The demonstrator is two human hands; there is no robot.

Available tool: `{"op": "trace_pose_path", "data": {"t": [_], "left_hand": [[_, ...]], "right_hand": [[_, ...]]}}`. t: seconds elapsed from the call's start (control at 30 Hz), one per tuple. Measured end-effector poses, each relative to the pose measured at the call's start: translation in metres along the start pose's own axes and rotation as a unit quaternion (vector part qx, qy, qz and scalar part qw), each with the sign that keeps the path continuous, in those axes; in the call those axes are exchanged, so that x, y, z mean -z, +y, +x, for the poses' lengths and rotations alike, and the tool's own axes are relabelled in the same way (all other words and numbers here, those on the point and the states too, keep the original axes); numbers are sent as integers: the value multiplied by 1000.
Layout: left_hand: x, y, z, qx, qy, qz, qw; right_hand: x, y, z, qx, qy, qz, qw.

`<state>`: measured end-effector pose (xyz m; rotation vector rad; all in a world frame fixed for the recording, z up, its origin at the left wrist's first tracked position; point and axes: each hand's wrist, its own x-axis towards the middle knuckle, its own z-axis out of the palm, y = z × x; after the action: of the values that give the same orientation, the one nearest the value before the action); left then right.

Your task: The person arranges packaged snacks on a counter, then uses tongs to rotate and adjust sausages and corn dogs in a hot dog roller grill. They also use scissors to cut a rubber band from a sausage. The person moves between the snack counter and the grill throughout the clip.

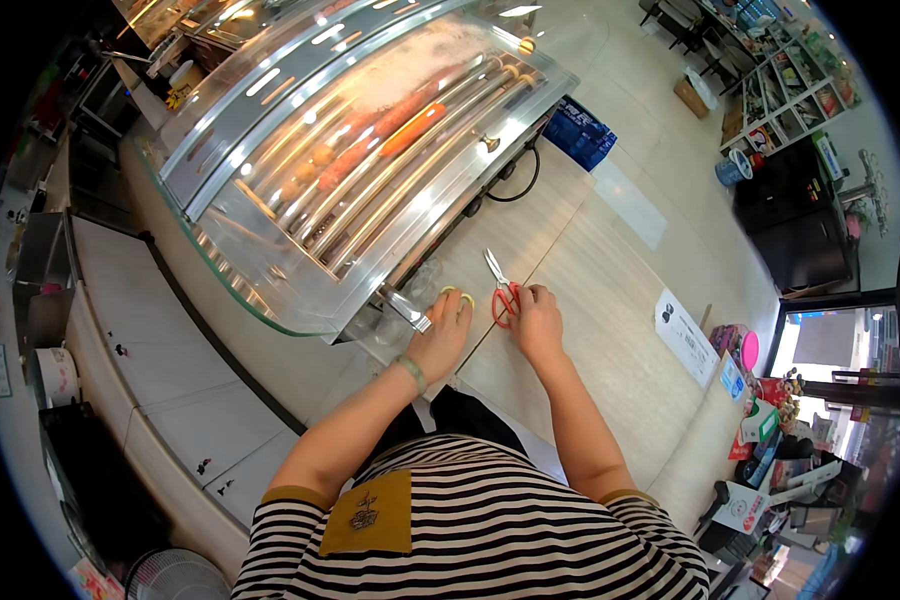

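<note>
My left hand is at the front of the roller grill, its fingers over a yellow ring that looks like a tape roll. Much of that ring is hidden under the fingers. Clear plastic lies crumpled beside it, and a shiny metal handle sticks out next to the wrist. With my right hand I grip one red loop of a pair of scissors. Their steel blades point away from me, low over the wooden counter.
The glass-covered roller grill, with sausages on its rollers, fills the far left. A black cable loops from its front. A blue package stands beyond. To the right are a printed sheet and a pink-lidded jar.
</note>
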<state>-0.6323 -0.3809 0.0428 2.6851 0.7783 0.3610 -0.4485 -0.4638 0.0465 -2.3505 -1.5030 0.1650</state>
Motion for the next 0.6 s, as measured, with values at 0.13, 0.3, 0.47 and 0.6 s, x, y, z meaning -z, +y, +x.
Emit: {"op": "trace_pose_path", "data": {"t": [0.13, 0.3, 0.47, 0.6], "left_hand": [[-4, 8, 23, 113, 0, -77, 991], [0, 8, 35, 150, -53, -94, 983], [-15, 4, 36, 156, 4, -129, 979], [-21, 9, 38, 165, 5, -158, 973]], "right_hand": [[1, 4, -6, 6, -1, 23, 1000], [-1, 7, -7, -25, 1, 27, 999], [-1, 2, 0, -89, -11, 61, 994], [5, -4, 2, -132, -45, 98, 985]]}}
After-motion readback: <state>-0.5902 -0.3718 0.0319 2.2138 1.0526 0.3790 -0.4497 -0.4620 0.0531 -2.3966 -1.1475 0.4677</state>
